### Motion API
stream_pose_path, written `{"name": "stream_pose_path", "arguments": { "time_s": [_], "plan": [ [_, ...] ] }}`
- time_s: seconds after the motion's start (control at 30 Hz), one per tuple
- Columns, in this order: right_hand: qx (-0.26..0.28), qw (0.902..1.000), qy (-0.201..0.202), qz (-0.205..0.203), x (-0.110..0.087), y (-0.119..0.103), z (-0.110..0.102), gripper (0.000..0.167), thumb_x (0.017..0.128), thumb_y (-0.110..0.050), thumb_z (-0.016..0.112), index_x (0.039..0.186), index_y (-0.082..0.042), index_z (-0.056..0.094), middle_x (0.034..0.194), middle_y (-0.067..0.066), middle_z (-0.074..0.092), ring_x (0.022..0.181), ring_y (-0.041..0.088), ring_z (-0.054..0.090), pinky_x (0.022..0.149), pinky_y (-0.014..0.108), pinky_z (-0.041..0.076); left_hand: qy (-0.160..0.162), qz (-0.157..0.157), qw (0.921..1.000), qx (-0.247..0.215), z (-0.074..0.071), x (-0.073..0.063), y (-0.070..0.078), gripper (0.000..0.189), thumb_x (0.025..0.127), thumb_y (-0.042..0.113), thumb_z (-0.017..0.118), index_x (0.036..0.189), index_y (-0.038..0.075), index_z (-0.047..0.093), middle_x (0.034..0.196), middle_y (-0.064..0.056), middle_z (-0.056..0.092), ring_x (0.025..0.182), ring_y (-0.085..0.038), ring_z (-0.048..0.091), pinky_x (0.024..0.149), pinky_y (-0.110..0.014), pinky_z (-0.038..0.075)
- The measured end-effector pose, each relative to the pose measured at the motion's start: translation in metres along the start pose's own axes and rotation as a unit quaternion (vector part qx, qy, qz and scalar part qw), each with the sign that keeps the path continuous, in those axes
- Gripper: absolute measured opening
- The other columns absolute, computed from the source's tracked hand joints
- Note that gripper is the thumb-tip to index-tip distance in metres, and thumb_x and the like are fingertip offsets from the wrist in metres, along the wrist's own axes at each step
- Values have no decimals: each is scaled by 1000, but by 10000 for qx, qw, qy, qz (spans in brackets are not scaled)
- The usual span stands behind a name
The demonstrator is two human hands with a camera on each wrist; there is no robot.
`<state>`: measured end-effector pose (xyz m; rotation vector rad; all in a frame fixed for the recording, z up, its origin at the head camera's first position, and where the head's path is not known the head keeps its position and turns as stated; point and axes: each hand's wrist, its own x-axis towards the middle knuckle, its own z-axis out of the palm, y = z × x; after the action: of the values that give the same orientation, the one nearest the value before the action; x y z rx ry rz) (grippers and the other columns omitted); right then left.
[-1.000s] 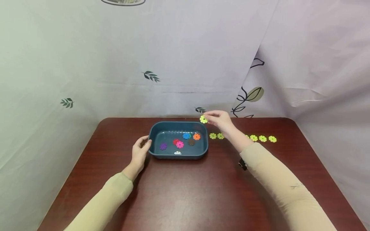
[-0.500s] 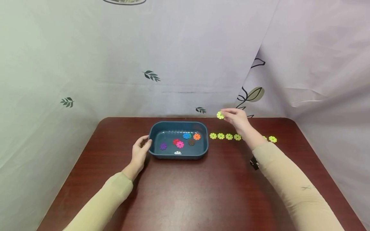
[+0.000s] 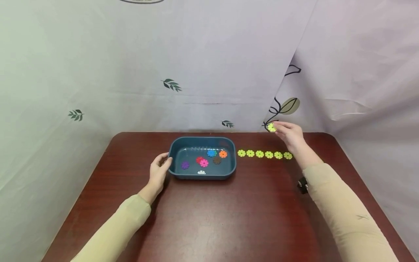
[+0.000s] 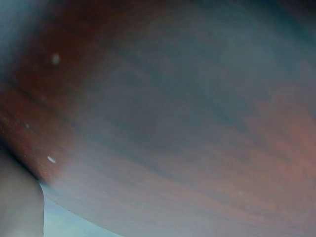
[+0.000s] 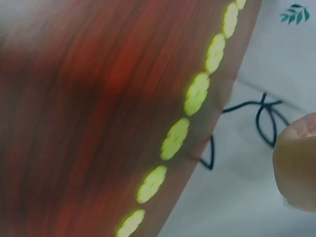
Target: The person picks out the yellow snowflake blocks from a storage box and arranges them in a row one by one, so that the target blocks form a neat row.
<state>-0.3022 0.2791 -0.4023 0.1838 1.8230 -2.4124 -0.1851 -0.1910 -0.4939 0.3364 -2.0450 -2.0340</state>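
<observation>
My right hand (image 3: 290,137) pinches a yellow-green snowflake disc (image 3: 271,127) between thumb and fingertips, raised over the far edge of the table. Below it runs a row of several matching discs (image 3: 259,154), flat on the tabletop; hand and forearm may cover its right end. In the right wrist view the row (image 5: 197,94) slants across, with a fingertip (image 5: 298,168) at the right edge. My left hand (image 3: 158,174) grips the left rim of a dark blue tray (image 3: 203,177), thumb on top. The left wrist view is a blur of table and tray.
Inside the tray lie loose discs: purple (image 3: 185,165), pink (image 3: 204,163), red, blue (image 3: 211,153), orange (image 3: 223,154), brown (image 3: 216,160) and white (image 3: 201,172). Behind the dark red table (image 3: 209,218) hangs a pale leaf-printed cloth (image 3: 209,65).
My right hand has carried the yellow-green disc to the right, from beside the tray's far right corner to above the row's right part. My left hand and the tray have stayed put.
</observation>
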Motion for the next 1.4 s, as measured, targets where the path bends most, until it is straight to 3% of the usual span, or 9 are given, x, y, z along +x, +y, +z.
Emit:
{"name": "stream_pose_path", "arguments": {
  "time_s": [0.5,0.9,1.4],
  "plan": [
    [324,9987,332,200,-20,-11,-46,29,101,2,68,85,-16,84,89,-10,80,79,3,72,76,15,61,71,-39,10000,-40,-2,0,1,33,104,3,62,133,-14,60,100,14,67,89,2,62,77,-11,52],
    [241,9986,385,265,-36,-5,-87,29,102,0,67,88,-17,85,89,-11,80,78,1,74,76,15,61,-2,-21,9999,-164,-3,0,1,34,103,1,62,132,-16,59,101,14,69,91,3,64,81,-11,53],
    [514,9961,664,281,-50,2,-131,29,102,2,67,88,-15,85,88,-9,80,77,3,75,75,17,62,-19,-17,9999,-107,-3,1,-1,32,104,2,61,132,-14,60,101,14,68,92,2,64,82,-11,53]
  ]
}}
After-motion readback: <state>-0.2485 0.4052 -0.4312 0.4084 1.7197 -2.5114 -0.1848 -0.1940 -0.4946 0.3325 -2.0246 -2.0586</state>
